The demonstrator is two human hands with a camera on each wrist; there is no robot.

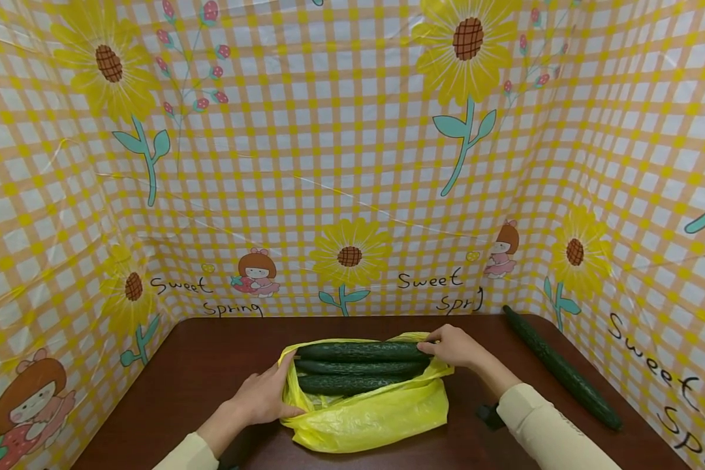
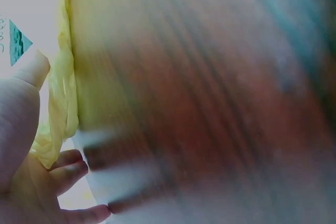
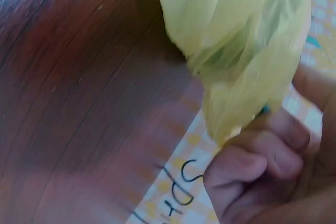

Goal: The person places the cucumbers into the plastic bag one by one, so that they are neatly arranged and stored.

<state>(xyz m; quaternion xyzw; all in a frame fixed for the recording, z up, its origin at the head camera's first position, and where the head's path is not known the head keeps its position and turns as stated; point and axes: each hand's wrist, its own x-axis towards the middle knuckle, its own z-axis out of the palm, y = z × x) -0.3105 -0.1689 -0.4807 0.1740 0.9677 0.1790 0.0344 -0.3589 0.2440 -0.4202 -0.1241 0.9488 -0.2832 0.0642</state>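
In the head view, a yellow plastic bag [image 1: 370, 424] lies on its side, its long mouth facing up. Several dark green cucumbers [image 1: 358, 352] lie side by side inside it. My left hand [image 1: 264, 395] holds the bag's left end, with the rim between thumb and fingers, as the left wrist view shows. At the other end, my right hand [image 1: 455, 346] grips the rim with curled fingers [image 3: 236, 166]. Its fingertips reach over the right end of the farthest cucumber; whether they also pinch it is unclear.
Another cucumber [image 1: 564, 369] lies slantwise near the right side of the dark brown table [image 1: 194, 352]. Checked, flower-printed sheeting [image 1: 294, 196] rises behind the table and along both sides.
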